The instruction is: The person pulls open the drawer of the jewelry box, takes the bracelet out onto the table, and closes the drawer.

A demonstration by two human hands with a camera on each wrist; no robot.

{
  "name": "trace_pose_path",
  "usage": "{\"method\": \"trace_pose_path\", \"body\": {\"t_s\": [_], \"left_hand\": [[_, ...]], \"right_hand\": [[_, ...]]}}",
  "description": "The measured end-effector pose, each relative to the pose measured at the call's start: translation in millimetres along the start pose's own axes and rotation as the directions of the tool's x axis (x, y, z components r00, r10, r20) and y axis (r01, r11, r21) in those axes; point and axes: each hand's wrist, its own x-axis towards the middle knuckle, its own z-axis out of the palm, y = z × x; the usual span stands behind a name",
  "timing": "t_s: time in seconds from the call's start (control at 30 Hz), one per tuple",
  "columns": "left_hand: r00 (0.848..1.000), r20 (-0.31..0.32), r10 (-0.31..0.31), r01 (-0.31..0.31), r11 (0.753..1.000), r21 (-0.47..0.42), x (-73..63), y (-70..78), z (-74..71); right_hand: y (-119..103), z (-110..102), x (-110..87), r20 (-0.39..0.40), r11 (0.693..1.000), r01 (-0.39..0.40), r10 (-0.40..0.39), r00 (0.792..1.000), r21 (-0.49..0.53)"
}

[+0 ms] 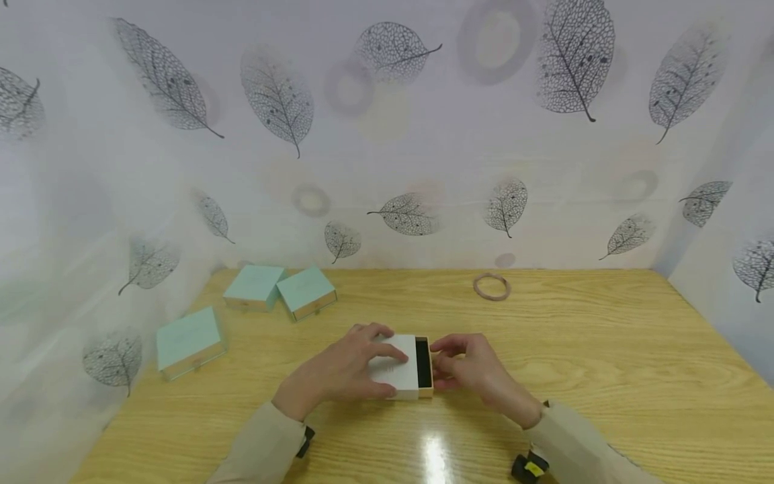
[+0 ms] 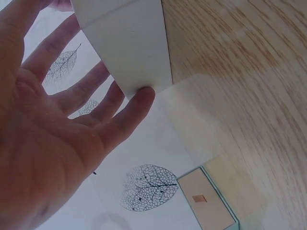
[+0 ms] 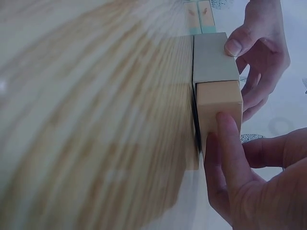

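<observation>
Lower centre of frame: left hand [image 1: 351, 367] grips white rectangular card sleeve [image 1: 404, 378], seemingly bracing it, while right hand's [image 1: 474, 368] fingertips touch tan, black-lined card drawer's [image 1: 424, 366] protruding end, pinch unclear.

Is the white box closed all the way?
No, the white box has its tan drawer poking out on the side nearest the right hand.

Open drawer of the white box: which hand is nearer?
Right: the right hand touches the drawer at its outer end; the left hand grips the white sleeve, left of the drawer.
</observation>
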Motion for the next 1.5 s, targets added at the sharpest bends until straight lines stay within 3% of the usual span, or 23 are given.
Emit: {"method": "trace_pose_path", "body": {"t_s": [0.3,1.0,1.5], "left_hand": [[1.000,-0.005,0.004,-0.004,1.000,-0.006,-1.3,-0.6,-0.3],[1.000,-0.016,-0.005,0.005,1.000,-0.006,-4.2,7.4,4.3],[1.000,-0.008,0.008,-0.008,1.000,-0.003,-0.3,1.0,2.8]], "right_hand": [[0,6,3.2,-0.010,1.000,-0.012,0.012,1.000,0.005],[2,8,-0.8,0.051,0.999,0.029,-0.030,0.998,0.020],[3,12,6.2,0.087,0.998,0.052,-0.055,0.995,0.034]]}}
